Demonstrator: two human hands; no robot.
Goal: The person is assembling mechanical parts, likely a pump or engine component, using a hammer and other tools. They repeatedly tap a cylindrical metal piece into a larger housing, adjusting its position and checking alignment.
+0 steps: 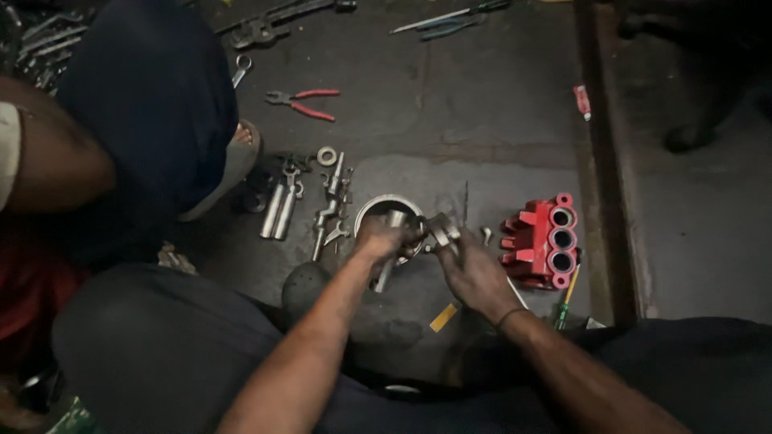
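Gripping a metal cylinder (392,241), the left hand (379,239); right hand (474,273) clamped on a metal fitting (442,231).

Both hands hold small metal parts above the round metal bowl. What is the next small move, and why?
Probably bring the two pieces together: the left hand grips a metal cylinder over the bowl, and the right hand holds a short metal fitting just beside it, nearly touching. How they mate is too dim to tell.

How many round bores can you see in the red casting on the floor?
3, stacked in a line down the right face of the red casting: top, middle, bottom. It lies just beyond the right hand; other faces are hidden.
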